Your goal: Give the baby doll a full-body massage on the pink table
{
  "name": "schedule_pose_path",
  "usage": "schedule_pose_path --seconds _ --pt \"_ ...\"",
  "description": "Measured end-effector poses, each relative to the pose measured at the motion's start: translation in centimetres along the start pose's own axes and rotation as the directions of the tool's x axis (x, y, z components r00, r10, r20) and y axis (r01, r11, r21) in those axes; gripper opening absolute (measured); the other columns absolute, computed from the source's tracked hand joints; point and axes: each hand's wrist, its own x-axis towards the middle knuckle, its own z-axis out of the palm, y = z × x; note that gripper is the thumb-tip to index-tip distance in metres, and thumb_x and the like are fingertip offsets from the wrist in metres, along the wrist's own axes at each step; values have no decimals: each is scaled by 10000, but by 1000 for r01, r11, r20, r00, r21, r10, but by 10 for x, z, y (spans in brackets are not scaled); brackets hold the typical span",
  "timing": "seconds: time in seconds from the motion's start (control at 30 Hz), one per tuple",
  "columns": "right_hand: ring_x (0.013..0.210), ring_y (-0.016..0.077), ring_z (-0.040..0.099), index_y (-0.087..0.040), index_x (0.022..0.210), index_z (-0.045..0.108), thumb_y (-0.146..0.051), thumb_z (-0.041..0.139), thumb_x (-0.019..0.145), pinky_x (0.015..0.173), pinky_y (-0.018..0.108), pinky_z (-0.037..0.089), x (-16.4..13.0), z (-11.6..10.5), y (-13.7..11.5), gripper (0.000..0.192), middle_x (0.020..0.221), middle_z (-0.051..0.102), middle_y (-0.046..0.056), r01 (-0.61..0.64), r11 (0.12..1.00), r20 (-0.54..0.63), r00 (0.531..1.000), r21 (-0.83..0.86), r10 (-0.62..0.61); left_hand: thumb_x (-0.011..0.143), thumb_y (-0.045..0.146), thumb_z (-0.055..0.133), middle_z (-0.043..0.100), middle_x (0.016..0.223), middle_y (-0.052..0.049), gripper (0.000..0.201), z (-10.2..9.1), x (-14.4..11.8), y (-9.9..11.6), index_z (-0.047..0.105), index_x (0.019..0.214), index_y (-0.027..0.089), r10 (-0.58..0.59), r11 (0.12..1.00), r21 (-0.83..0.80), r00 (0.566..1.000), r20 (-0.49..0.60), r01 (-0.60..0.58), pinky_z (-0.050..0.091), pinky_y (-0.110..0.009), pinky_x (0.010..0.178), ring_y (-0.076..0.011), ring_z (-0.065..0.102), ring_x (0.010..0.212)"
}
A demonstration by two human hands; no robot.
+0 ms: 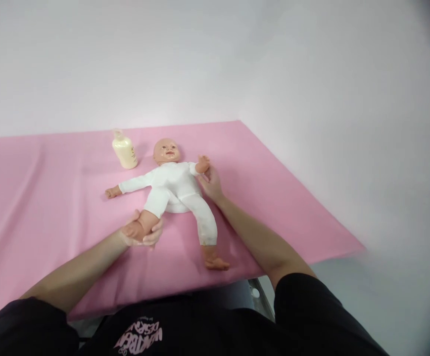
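Note:
A baby doll (177, 179) with a white cloth body lies on its back on the pink cloth, head toward the wall. My left hand (154, 234) is wrapped from below round the doll's lower leg on the left side, with the foot resting over my palm. At the doll's raised arm on the right, my right hand (212, 184) closes round the forearm near the small hand; part of my fingers is hidden behind it. The doll's other arm and other leg lie stretched out on the cloth.
A pump bottle (124, 151) of pale yellow liquid stands left of the doll's head. The pink cloth (274, 207) covers the table, whose near edge runs before my body. White walls (200, 59) border the back and right.

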Motion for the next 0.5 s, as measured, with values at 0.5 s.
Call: schedule_pose_path --seconds 0.5 --pt "1353 260 621 -350 1127 771 -419 639 956 1262 582 406 -8 11 -3 227 1243 753 24 412 858 423 866 -306 -265 1004 631 515 522 665 13 551 7 28 6 660 887 113 125 985 -56 908 -401 -161 605 -316 761 -103 479 498"
